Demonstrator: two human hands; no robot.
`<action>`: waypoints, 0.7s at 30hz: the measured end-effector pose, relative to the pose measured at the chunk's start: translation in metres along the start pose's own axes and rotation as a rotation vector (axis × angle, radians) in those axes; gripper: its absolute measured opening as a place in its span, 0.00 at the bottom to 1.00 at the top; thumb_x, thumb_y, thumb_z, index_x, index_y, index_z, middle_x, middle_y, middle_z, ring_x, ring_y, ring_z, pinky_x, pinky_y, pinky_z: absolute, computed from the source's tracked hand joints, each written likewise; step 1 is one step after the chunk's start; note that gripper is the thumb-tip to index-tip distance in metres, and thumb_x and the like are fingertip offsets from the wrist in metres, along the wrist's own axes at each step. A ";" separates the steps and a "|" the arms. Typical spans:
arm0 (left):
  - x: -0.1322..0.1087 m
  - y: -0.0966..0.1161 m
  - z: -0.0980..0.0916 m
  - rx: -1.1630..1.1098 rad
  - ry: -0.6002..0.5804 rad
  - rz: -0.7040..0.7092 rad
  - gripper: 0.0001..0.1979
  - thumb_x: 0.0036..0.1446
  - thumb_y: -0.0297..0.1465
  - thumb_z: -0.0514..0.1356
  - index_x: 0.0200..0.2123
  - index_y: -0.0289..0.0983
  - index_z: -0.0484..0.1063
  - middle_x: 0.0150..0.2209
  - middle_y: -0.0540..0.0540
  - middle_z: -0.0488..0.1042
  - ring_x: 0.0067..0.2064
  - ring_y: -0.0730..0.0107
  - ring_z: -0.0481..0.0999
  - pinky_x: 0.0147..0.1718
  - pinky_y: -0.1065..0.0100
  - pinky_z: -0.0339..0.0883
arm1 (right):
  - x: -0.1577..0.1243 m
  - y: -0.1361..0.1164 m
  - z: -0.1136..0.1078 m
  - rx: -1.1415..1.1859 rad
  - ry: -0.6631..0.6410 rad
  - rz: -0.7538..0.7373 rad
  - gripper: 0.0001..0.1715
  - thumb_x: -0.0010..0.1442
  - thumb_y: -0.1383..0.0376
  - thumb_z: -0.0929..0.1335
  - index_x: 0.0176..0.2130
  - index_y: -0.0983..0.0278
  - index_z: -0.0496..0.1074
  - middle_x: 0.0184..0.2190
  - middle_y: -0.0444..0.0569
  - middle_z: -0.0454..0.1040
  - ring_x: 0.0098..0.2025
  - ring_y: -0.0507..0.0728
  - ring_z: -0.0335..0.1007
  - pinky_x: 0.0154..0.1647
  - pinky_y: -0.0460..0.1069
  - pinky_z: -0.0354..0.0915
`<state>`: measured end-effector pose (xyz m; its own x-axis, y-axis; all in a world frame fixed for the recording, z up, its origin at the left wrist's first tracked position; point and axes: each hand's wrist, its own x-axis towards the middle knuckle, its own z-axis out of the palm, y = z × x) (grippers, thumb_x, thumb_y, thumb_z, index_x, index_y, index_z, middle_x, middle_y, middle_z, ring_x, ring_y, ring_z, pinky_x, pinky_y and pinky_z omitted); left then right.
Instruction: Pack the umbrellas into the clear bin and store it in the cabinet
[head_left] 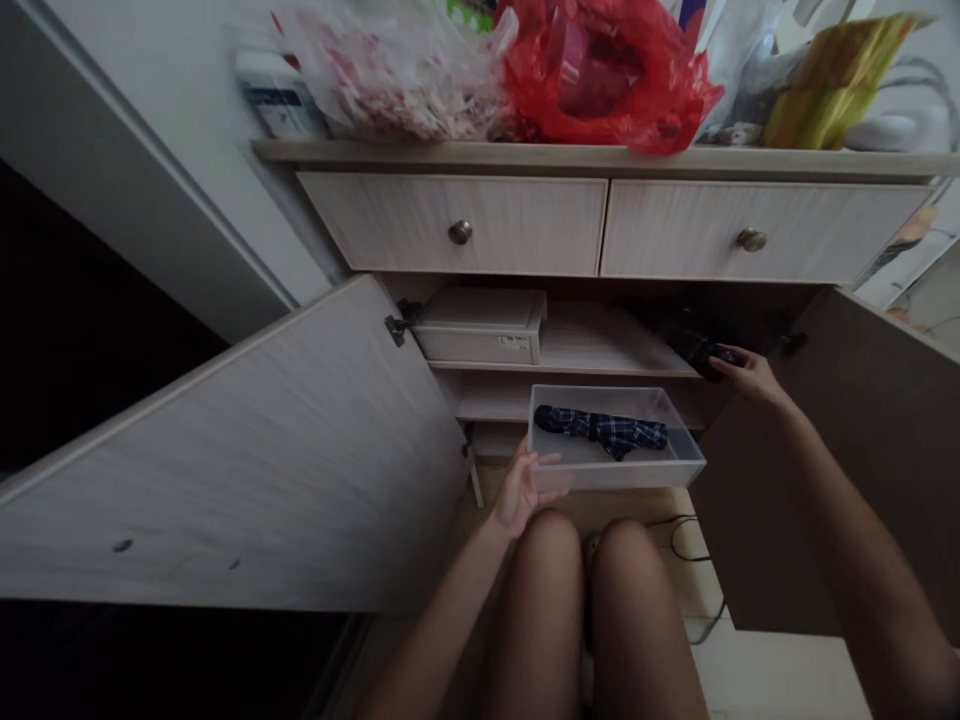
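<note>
My left hand (523, 488) grips the near left corner of a translucent plastic bin (619, 476), held above my knees in front of the cabinet. A folded dark blue plaid umbrella (604, 428) lies inside the bin. At the right end of the cabinet's upper shelf, my right hand (752, 377) has its fingers closed on the handle end of a black folded umbrella (688, 345). The far part of that umbrella fades into the dark of the shelf. A white lidded drawer box (480, 340) sits on the same shelf at the left.
Two cabinet doors, left (300, 460) and right (780, 500), stand wide open. Two closed drawers (465, 215) are above the shelves. A red plastic bag (615, 90), a clear bag (412, 80) and a white bottle (277, 95) crowd the top. A cable (679, 540) lies on the floor.
</note>
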<state>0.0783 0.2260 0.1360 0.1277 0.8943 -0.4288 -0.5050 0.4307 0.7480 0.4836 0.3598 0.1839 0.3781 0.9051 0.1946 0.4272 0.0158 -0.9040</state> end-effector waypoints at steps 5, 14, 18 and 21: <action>-0.001 0.003 0.000 0.023 -0.002 0.011 0.27 0.55 0.36 0.57 0.60 0.44 0.61 0.42 0.44 0.78 0.37 0.59 0.80 0.37 0.54 0.76 | -0.078 -0.041 -0.027 0.096 -0.429 -0.028 0.33 0.41 0.51 0.79 0.45 0.60 0.79 0.40 0.50 0.80 0.41 0.60 0.76 0.43 0.53 0.74; -0.010 0.001 -0.002 -0.009 -0.084 0.063 0.27 0.53 0.36 0.60 0.57 0.42 0.64 0.38 0.45 0.78 0.37 0.60 0.80 0.36 0.54 0.77 | -0.120 -0.055 0.013 -0.122 -0.798 -0.212 0.29 0.50 0.55 0.73 0.50 0.65 0.78 0.41 0.50 0.80 0.40 0.59 0.76 0.43 0.51 0.72; -0.010 -0.002 -0.004 -0.026 -0.079 0.109 0.29 0.52 0.35 0.61 0.58 0.43 0.63 0.39 0.46 0.78 0.38 0.59 0.80 0.36 0.54 0.77 | -0.115 -0.053 0.017 -0.349 -0.839 -0.348 0.28 0.52 0.61 0.72 0.52 0.65 0.76 0.44 0.51 0.79 0.44 0.61 0.76 0.47 0.51 0.70; -0.010 -0.004 -0.004 -0.023 -0.068 0.116 0.30 0.52 0.34 0.62 0.59 0.43 0.63 0.41 0.46 0.78 0.38 0.60 0.80 0.37 0.54 0.77 | -0.110 -0.058 0.018 -0.546 -0.870 -0.466 0.25 0.54 0.62 0.71 0.52 0.61 0.77 0.48 0.52 0.78 0.48 0.62 0.74 0.51 0.52 0.67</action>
<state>0.0757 0.2151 0.1355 0.1244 0.9443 -0.3047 -0.5393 0.3221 0.7781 0.4021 0.2666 0.2082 -0.5220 0.8512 -0.0550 0.7596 0.4345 -0.4838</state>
